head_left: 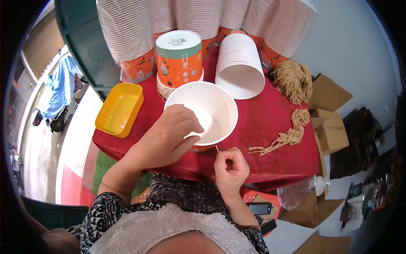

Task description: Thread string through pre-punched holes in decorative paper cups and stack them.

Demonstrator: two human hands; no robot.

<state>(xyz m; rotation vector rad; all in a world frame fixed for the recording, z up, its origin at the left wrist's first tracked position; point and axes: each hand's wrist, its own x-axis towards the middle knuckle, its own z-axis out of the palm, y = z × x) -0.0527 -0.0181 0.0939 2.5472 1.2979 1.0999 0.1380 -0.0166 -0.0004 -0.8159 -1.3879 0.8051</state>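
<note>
Right, the left hand (167,137) is curled over the near rim of the white paper bowl (211,112), fingers bent down inside the wall and the thumb outside beneath them, so the rim is clamped between them. The bowl sits open side up on the red cloth (262,127), tilted a little toward the person. Just below and to the right of that grip, the right hand (230,169) has thumb and forefinger pressed together on a thin tan string (217,148), whose short end pokes up toward the underside of the bowl; the other fingers are folded into the palm.

Beyond the left hand, a short stack of orange printed cups (178,59) stands with a single one on top, bottom up. To the right of it lies a white stack of bowls (239,63) on its side, mouth facing the person. Tall wrapped stacks of cups (127,29) line the far edge. Left of the grip sits a yellow tray (119,109). Out to the right of the pinching hand, a bundle of tan cords (294,82) trails down across the cloth.
</note>
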